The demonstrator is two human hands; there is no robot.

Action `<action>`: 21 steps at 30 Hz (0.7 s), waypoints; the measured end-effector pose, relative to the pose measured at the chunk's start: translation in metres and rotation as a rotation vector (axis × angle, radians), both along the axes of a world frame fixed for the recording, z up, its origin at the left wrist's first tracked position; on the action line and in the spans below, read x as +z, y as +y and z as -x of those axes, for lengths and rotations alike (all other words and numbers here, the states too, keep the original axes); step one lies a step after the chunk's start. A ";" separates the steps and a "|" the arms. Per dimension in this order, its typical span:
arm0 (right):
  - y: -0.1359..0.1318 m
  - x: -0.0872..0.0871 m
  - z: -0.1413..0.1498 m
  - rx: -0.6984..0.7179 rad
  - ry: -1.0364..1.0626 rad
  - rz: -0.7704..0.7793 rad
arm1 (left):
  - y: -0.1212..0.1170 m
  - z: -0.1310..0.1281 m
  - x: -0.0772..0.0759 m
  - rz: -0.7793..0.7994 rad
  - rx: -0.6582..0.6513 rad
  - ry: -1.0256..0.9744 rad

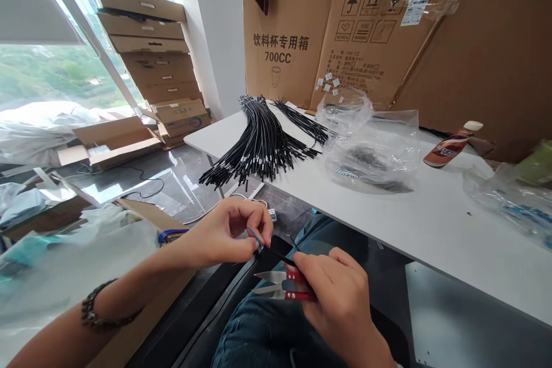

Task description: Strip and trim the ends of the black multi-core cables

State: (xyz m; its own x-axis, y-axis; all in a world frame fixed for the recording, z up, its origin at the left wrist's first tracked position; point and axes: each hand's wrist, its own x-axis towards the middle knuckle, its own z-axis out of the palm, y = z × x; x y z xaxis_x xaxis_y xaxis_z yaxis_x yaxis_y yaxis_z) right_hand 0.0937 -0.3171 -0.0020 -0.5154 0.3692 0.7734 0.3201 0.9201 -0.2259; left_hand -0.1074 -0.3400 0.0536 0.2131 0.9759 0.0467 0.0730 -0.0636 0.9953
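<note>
My left hand (235, 233) is closed in a pinch on a thin blue wire (255, 236) at the end of a black cable. My right hand (334, 293) is closed around thread snips (280, 286) with red handles; their two pointed blades stand apart and face left. Between its thumb and forefinger the same hand pinches the black cable (282, 257), which runs toward my left fingertips. Both hands are above my lap, in front of the table edge. Beyond them a thick bundle of black cables (263, 138) lies on the white table, its near ends hanging over the edge.
On the table (422, 218) are a smaller cable bunch (302, 121), a clear plastic bag (371, 155) of small parts and a brown bottle (451, 146). Tall cardboard (288, 23) stands behind. Stacked boxes (150, 52) are by the window; an open box (116, 144) sits on the left.
</note>
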 end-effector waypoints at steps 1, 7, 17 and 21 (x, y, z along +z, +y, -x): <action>0.000 -0.001 -0.002 0.033 0.007 0.041 | 0.001 0.000 -0.001 0.052 -0.047 -0.037; -0.007 0.004 -0.019 0.226 0.033 0.307 | 0.000 -0.008 -0.003 0.174 -0.235 -0.159; -0.035 -0.001 -0.029 0.491 0.281 0.783 | -0.013 -0.047 0.013 0.179 -0.412 -0.306; -0.037 -0.023 -0.018 0.778 0.381 1.188 | -0.009 -0.048 0.012 0.194 -0.463 -0.318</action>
